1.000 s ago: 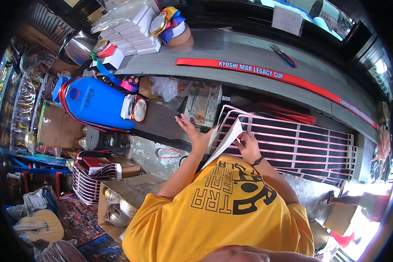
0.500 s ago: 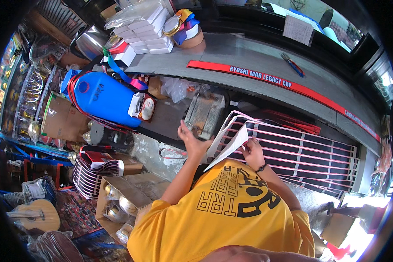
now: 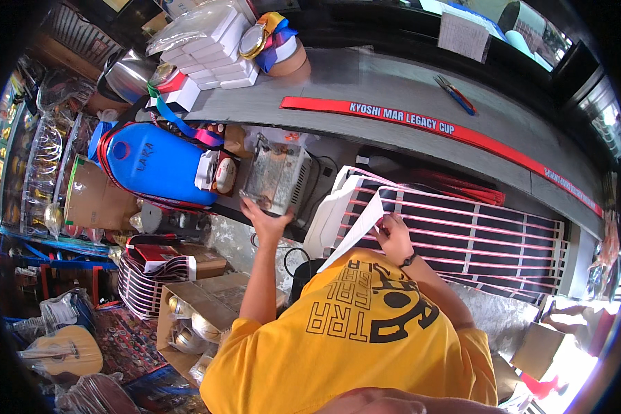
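1. At your near left, a guitar (image 3: 65, 353) lies among wrapped goods.
2. Farther in, a blue jug (image 3: 160, 165) sits below the grey counter (image 3: 366, 76).
3. Just right of it is the metal box (image 3: 274, 176); your left hand (image 3: 263, 224) touches its near edge, though you cannot tell whether it grips.
4. Apart from it, your right hand (image 3: 395, 239) pinches the white sheet (image 3: 357, 233).
5. Rightward lie striped strips (image 3: 455, 238); beyond them, a red strap (image 3: 403, 121) and pliers (image 3: 455, 95) rest on the counter.
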A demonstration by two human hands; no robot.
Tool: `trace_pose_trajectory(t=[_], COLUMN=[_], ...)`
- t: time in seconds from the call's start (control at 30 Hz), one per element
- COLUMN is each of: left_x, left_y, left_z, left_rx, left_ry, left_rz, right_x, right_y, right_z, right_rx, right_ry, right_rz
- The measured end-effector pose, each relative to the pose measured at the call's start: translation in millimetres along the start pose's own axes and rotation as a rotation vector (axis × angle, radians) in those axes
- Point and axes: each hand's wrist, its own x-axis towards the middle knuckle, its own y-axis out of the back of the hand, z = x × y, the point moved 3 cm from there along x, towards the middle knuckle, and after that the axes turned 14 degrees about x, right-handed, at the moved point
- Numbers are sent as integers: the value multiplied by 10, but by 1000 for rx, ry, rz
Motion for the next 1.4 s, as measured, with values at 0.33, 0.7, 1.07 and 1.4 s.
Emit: trace_pose_trajectory(t=[0.33, 0.7, 1.07, 1.4], left_x=[-206, -366, -207, -189], left_y=[597, 402, 272, 345], left_z=[379, 1652, 1598, 1628], left_rx=[-129, -4, -236, -197], left_ry=[-114, -657, -672, -858], left_rz=[303, -208, -247, -104], right_x=[621, 648, 579, 652], right_y=[-355, -462, -441, -432], right_z=[-49, -125, -123, -48], right_rx=[-3, -180, -129, -210], right_ry=[-25, -253, -261, -208], right_rz=[-107, -199, -207, -190])
